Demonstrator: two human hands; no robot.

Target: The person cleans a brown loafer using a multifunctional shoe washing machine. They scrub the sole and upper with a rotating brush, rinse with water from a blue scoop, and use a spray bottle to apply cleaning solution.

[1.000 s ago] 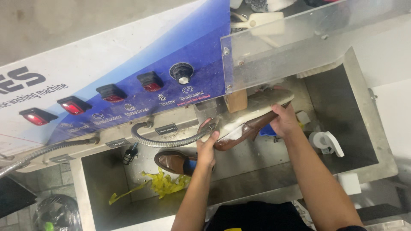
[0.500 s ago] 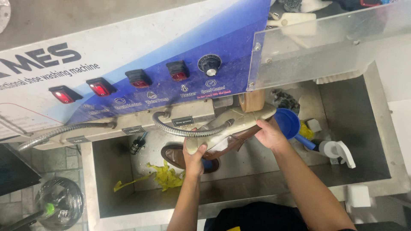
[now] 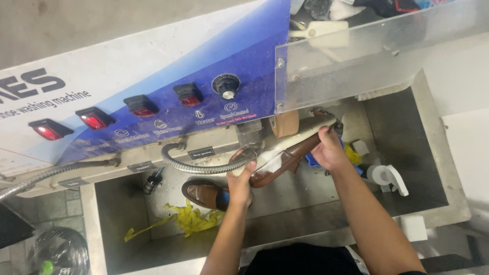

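Note:
Both my hands hold a brown leather shoe (image 3: 288, 155) sole-up over a steel sink (image 3: 433, 168). My left hand (image 3: 240, 179) grips its toe end, and my right hand (image 3: 330, 150) grips its heel end. The pale sole presses against a round brush wheel (image 3: 283, 124) under the machine's clear guard (image 3: 367, 56). A flexible metal hose (image 3: 204, 167) ends beside my left hand. A second brown shoe (image 3: 205, 194) lies in the sink below my left hand.
The machine's blue panel (image 3: 204, 76) carries several red switches and a black dial (image 3: 225, 86). A yellow rag (image 3: 188, 219) lies in the sink. A white spray bottle (image 3: 387, 176) and a blue object (image 3: 311, 162) sit at the sink's right.
The view has shifted, so the sink and shoe sit more to the right in frame. Both hands keep their grip on the shoe at the brush wheel.

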